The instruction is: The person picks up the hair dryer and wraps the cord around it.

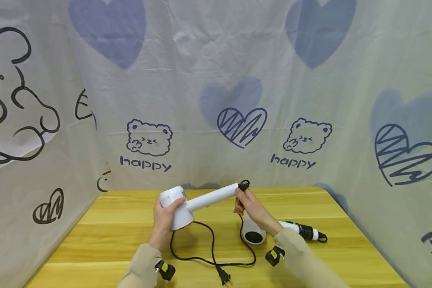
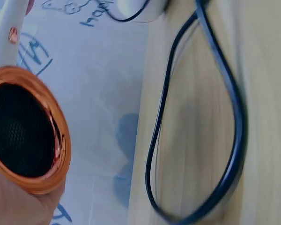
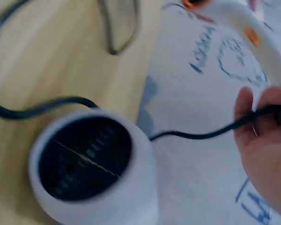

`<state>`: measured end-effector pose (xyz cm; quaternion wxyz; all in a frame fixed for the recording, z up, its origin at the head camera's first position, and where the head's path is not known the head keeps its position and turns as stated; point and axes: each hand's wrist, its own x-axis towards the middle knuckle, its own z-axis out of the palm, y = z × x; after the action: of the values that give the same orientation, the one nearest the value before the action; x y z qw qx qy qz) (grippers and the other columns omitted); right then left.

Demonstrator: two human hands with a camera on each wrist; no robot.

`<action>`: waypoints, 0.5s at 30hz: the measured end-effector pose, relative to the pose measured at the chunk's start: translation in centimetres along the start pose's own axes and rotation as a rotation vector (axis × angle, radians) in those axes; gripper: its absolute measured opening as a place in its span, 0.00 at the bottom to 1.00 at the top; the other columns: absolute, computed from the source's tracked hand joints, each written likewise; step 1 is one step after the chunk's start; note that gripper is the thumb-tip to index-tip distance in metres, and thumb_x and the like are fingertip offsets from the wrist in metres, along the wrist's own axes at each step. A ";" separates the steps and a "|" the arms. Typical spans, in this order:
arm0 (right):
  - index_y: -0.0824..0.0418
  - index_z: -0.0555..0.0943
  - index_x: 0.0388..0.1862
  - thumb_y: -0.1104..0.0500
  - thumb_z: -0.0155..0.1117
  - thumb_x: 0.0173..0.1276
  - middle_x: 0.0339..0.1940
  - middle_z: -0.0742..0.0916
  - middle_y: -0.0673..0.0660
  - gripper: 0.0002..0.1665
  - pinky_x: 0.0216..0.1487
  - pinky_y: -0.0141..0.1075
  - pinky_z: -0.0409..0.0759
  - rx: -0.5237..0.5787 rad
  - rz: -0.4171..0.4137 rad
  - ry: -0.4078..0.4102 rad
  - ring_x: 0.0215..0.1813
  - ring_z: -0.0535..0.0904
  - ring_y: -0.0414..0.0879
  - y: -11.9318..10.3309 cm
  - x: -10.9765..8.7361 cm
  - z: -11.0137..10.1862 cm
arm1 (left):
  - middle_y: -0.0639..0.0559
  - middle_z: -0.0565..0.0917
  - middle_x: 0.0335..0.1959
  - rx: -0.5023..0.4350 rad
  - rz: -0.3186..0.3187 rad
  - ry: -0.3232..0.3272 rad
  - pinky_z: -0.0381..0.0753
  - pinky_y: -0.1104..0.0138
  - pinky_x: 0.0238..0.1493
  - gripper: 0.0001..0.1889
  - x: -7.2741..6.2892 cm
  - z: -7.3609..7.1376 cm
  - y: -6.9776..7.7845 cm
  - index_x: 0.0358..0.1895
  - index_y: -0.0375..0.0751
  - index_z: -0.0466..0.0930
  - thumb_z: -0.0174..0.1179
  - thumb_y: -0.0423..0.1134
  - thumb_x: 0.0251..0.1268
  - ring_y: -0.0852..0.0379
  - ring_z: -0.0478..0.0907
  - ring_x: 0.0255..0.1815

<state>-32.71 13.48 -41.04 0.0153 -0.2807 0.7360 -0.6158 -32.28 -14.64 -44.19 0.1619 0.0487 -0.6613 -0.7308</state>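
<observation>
A white hair dryer is held up over the table, its handle slanting up to the right. My left hand grips its barrel, thumb across the near side. In the left wrist view, the barrel's copper-rimmed dark mesh end faces the camera. At the handle's tip, my right hand holds the black power cord, which crosses its curled fingers in the right wrist view. The cord hangs down and loops over the tabletop to a two-pin plug.
A second white hair dryer lies on the wooden table, partly hidden by my right forearm; black cord is wound round its handle. Printed cloth hangs behind and at both sides. Small black cameras sit on both wrists.
</observation>
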 end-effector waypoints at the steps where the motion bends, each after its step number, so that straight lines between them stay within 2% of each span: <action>1: 0.61 0.63 0.34 0.47 0.39 0.82 0.16 0.67 0.51 0.20 0.33 0.33 0.72 -0.015 0.026 -0.028 0.20 0.64 0.43 -0.2 0.2 -0.5 | 0.47 0.75 0.46 -0.011 -0.018 -0.010 0.85 0.62 0.35 0.30 0.1 -0.2 0.0 0.60 0.41 0.65 0.69 0.40 0.57 0.58 0.80 0.36; 4: 0.60 0.66 0.29 0.48 0.48 0.79 0.14 0.66 0.49 0.21 0.27 0.31 0.65 -0.140 0.095 -0.108 0.18 0.59 0.41 -0.8 0.6 -2.0 | 0.46 0.75 0.47 0.004 -0.063 -0.063 0.86 0.59 0.33 0.29 0.4 -0.9 0.2 0.61 0.42 0.63 0.67 0.41 0.59 0.57 0.81 0.34; 8: 0.57 0.76 0.26 0.47 0.62 0.70 0.14 0.72 0.48 0.18 0.24 0.30 0.67 -0.412 0.108 -0.236 0.17 0.64 0.40 -1.8 1.0 -3.4 | 0.44 0.76 0.47 0.082 -0.068 -0.149 0.85 0.59 0.34 0.30 0.8 -2.0 0.4 0.62 0.41 0.63 0.66 0.41 0.59 0.55 0.81 0.35; 11: 0.50 0.83 0.31 0.42 0.69 0.63 0.17 0.77 0.46 0.14 0.23 0.30 0.66 -0.592 0.085 -0.325 0.19 0.66 0.38 -2.4 1.2 -3.6 | 0.43 0.77 0.47 0.137 -0.046 -0.210 0.85 0.59 0.35 0.31 1.2 -2.7 0.8 0.62 0.40 0.63 0.67 0.40 0.58 0.54 0.80 0.37; 15: 0.43 0.85 0.37 0.34 0.71 0.55 0.20 0.77 0.43 0.18 0.23 0.29 0.65 -0.774 0.075 -0.412 0.22 0.66 0.36 -2.8 1.3 -3.0 | 0.40 0.77 0.47 0.189 -0.036 -0.277 0.86 0.57 0.36 0.32 1.5 -3.5 1.2 0.63 0.40 0.63 0.68 0.38 0.56 0.52 0.80 0.38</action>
<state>-33.83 15.40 -37.37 0.0780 -0.3557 0.9038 -0.2249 -32.51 -18.56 -43.24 0.0506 -0.0257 -0.7421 -0.6679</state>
